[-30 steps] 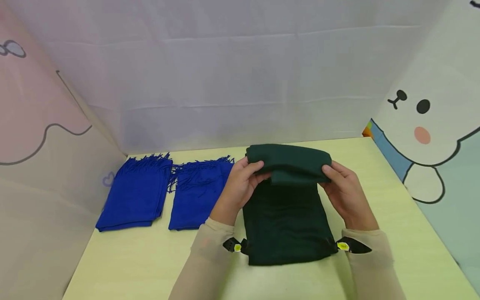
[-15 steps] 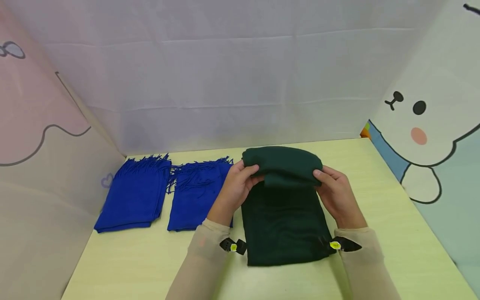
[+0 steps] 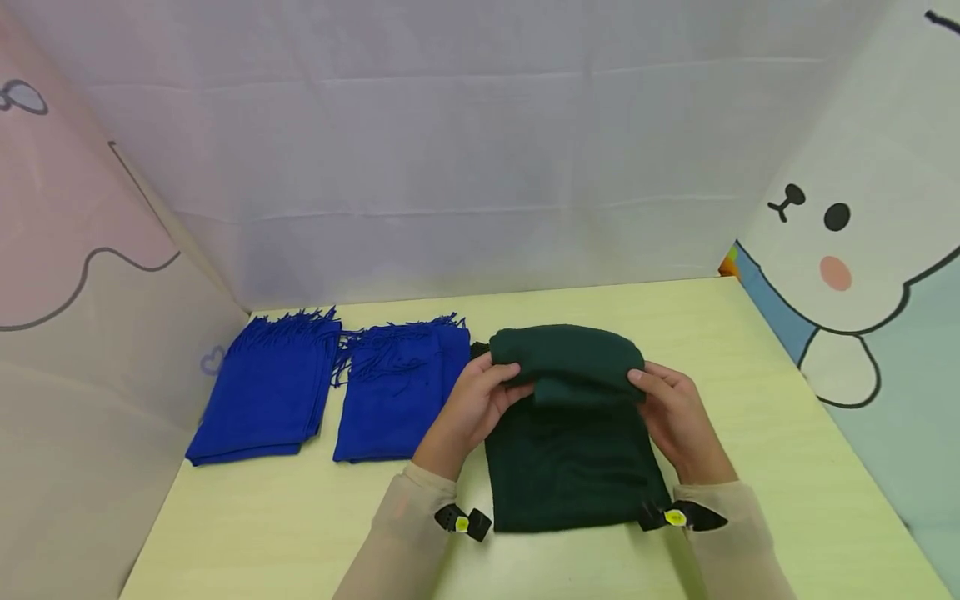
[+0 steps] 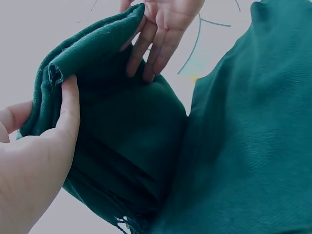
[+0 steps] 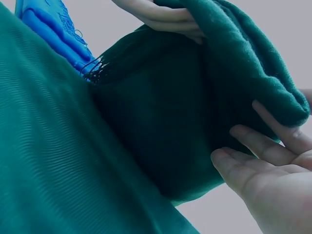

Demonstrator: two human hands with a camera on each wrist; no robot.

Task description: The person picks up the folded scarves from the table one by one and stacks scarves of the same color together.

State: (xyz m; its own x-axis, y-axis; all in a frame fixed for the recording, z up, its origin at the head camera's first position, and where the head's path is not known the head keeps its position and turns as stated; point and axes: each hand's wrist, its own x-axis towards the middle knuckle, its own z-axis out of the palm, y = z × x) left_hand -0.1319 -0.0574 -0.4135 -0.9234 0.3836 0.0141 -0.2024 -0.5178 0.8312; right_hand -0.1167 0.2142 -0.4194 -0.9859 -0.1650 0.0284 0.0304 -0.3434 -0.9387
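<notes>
A dark green scarf [image 3: 573,467] lies flat on the table in its near part, while its far end is folded over and raised between both hands. My left hand [image 3: 472,408] pinches the left side of the folded end, thumb on top. Opposite it, my right hand [image 3: 678,421] pinches the right side, thumb on top and fingers underneath. In the left wrist view the folded edge [image 4: 92,48] shows as a thick roll of several layers. Dark fringe [image 5: 97,70] hangs at the scarf's left side in the right wrist view.
Two folded blue scarves lie to the left, fringes toward the back: one at far left [image 3: 266,396], another [image 3: 390,400] close to my left forearm. The pale yellow table [image 3: 780,467] meets a white cloth wall [image 3: 480,167] behind, with printed panels at both sides.
Both hands have brought the folded green end down and nearer to me. Dark fringe has come into sight beside my left hand. The blue scarves stay put.
</notes>
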